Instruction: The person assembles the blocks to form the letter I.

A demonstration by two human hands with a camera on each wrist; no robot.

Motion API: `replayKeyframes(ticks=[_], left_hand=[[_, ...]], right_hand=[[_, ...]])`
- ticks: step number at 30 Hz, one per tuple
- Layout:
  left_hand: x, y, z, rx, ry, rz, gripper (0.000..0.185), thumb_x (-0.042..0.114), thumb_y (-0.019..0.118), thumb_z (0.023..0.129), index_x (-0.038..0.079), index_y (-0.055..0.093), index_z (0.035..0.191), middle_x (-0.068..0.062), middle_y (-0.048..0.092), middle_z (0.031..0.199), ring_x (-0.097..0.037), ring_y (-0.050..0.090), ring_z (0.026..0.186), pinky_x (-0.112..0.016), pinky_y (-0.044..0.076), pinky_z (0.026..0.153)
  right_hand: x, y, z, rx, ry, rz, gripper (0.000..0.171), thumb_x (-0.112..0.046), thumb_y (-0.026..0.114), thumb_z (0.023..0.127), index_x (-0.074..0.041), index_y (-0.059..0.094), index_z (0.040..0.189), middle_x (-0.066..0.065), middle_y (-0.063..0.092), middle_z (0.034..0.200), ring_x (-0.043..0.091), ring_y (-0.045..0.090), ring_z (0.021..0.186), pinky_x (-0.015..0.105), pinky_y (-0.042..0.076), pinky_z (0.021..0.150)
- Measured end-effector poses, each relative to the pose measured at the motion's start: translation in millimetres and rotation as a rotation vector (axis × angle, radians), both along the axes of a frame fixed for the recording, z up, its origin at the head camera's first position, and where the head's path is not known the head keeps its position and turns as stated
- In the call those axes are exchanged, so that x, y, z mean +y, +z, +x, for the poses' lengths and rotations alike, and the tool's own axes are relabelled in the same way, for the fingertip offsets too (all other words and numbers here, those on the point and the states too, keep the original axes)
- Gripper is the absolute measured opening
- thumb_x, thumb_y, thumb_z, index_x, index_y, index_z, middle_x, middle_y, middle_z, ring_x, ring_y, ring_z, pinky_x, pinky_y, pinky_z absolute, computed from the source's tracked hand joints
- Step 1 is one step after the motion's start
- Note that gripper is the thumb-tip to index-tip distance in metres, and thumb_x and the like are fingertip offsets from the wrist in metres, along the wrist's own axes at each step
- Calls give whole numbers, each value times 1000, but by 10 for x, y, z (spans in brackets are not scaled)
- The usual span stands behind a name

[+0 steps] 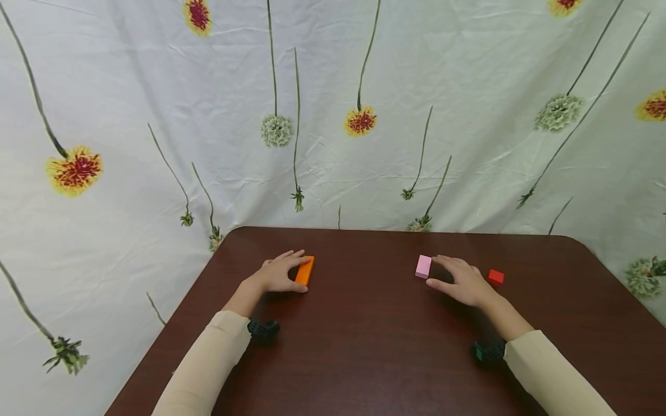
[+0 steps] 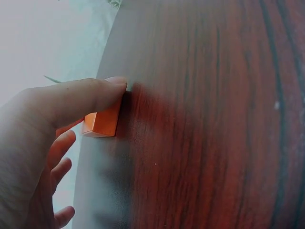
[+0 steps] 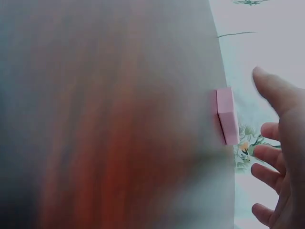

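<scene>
1. Your left hand (image 1: 276, 274) is curving left of centre in the head view, thumb and fingers parted around a bright orange rectangular block (image 1: 304, 274), material uncertain; you cannot tell whether the fingertips are gripping it.
2. That block is lying on the dark red-brown wood-grain table (image 1: 364, 329), just right of your left palm. Its long axis is running up the frame, leaning slightly right; your thumb is sitting by its lower end, your fingers by its upper end.
3. Your right hand (image 1: 465, 283) is standing open right of centre, thumb spread from the fingers, holding nothing.
4. A pale pink rectangular block (image 1: 424, 267) is lying just left of those fingertips, its long axis also running up the frame. The right wrist view is showing a gap between them.
5. A small bright red block (image 1: 496, 277) is sitting farther right, beyond the right hand's knuckles.
6. The deciding relation, I'm judging, is the pink block's leftward place: your right hand's opening is facing its long side, your left hand lying well apart.
</scene>
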State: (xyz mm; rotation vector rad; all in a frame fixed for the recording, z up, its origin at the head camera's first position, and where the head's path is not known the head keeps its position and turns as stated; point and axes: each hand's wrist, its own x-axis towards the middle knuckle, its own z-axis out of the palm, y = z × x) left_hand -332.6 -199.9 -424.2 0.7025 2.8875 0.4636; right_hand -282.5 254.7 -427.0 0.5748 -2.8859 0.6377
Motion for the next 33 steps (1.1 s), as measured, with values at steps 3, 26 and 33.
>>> replayKeyframes(ticks=[3, 26, 33], left_hand=[[0, -9, -10, -11, 7, 6, 79, 49, 67, 75, 20, 39, 142, -2, 23, 151, -26, 15, 138, -65, 16, 96], [-47, -150, -82, -34, 28, 101, 83, 54, 69, 71, 22, 39, 141, -4, 28, 149, -27, 17, 137, -62, 14, 98], [-55, -188, -72, -3, 31, 145, 80, 54, 71, 69, 26, 43, 139, -6, 35, 145, -28, 28, 133, -61, 10, 100]], right_hand=[[-18, 2, -70, -5, -1, -6, 69, -48, 59, 84, -1, 46, 134, 21, 45, 135, 40, 36, 124, 67, 25, 89], [-88, -162, -301, -120, -44, -202, 66, -42, 69, 79, 0, 51, 128, 22, 49, 128, 39, 44, 117, 56, 35, 92], [-94, -213, -305, -85, -70, -241, 61, -41, 69, 79, -3, 54, 125, 20, 53, 123, 37, 47, 112, 55, 36, 90]])
